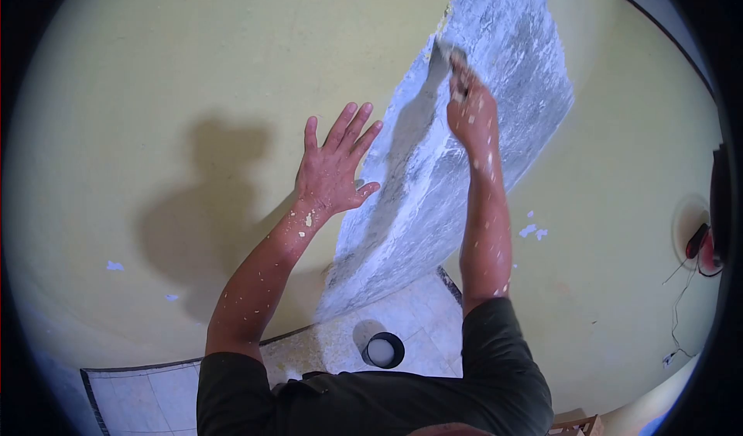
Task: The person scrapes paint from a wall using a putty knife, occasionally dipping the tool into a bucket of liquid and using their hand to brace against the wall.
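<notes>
My right hand [474, 111] is closed around a scraper [443, 52], blurred by motion. Its blade meets the left border of a large bare grey-white patch [526, 72] on the yellow-green wall [232, 49]. Ragged paint edges run along that border. My left hand [334, 165] lies flat against the wall, fingers spread, beside the patch and lower than the scraper. Pale paint flecks cling to both forearms.
A black bucket [396, 349] with whitish contents stands on the tiled floor [418, 320], among scattered debris. A red fan [703, 248] with a hanging cord is at the far right. Small chips [534, 231] show white on the wall.
</notes>
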